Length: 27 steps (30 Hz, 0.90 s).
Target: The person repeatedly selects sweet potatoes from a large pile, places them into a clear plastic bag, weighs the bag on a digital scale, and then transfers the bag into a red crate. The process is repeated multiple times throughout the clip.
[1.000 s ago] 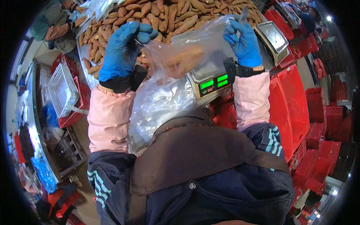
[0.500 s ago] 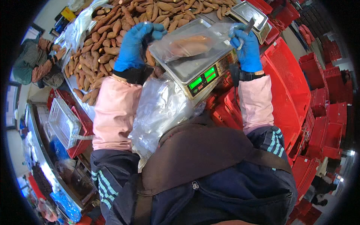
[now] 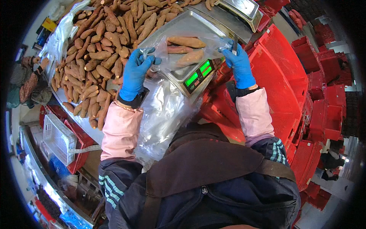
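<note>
A clear plastic bag (image 3: 213, 42) with three sweet potatoes (image 3: 186, 49) in it is stretched between my hands, over the steel pan of a digital scale (image 3: 177, 74). My left hand (image 3: 138, 70), in a blue glove, pinches the bag's left end. At the other end my right hand (image 3: 239, 66), also gloved in blue, grips the bag's edge. A narrow metal blade (image 3: 235, 44), like a small knife, sticks up from the right hand's fingers. Whether the bag rests on the pan I cannot tell. The scale's display glows green.
A large heap of sweet potatoes (image 3: 103, 57) covers the table at the left. Loose clear plastic bags (image 3: 160, 114) lie in front of the scale. Red crates (image 3: 280, 80) stand at the right, and a second scale (image 3: 242, 9) sits far right. Another person (image 3: 28, 80) works at the far left.
Both hands have come lower and nearer with the bag. The bag is now spread taut between them, its sweet potatoes lying side by side. My left fingers now pinch its left end.
</note>
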Each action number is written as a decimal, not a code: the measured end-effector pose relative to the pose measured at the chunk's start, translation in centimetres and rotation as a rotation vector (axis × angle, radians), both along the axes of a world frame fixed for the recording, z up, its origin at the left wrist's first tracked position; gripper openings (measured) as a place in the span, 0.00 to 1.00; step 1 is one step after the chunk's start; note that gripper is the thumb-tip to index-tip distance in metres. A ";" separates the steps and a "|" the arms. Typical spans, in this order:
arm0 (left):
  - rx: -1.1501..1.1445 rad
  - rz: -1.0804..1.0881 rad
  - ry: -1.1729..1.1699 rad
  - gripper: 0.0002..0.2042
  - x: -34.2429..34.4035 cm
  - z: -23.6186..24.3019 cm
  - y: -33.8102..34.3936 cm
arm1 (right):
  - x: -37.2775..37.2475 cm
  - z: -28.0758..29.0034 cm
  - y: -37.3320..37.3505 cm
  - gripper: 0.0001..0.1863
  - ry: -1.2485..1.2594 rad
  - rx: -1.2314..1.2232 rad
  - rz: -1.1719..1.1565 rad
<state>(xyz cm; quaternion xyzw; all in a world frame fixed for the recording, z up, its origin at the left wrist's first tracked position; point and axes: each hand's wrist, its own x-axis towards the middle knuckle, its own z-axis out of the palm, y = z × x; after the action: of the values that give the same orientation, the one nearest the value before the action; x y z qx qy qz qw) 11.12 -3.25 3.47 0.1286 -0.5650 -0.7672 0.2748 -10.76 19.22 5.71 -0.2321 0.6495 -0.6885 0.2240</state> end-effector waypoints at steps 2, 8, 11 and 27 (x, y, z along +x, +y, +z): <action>-0.066 0.024 -0.075 0.13 0.3 0.3 0.1 | 0.6 0.0 0.0 0.17 0.018 -0.005 -0.003; -0.531 0.398 -0.259 0.17 1.3 4.2 1.8 | 1.2 -0.2 0.0 0.16 0.010 -0.048 -0.035; -0.847 0.496 -0.016 0.20 0.1 7.3 3.0 | 1.3 -0.5 0.0 0.18 -0.016 -0.090 -0.054; -1.566 -0.127 -0.868 0.10 -14.7 -3.2 2.1 | 2.1 -3.3 0.1 0.14 0.035 -0.027 0.028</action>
<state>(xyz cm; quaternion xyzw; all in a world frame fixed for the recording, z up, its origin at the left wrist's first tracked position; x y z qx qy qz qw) -3.54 -1.15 0.22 0.1517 -0.9866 -0.0597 0.0030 -8.65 19.28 2.42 -0.2565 0.6408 -0.6897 0.2191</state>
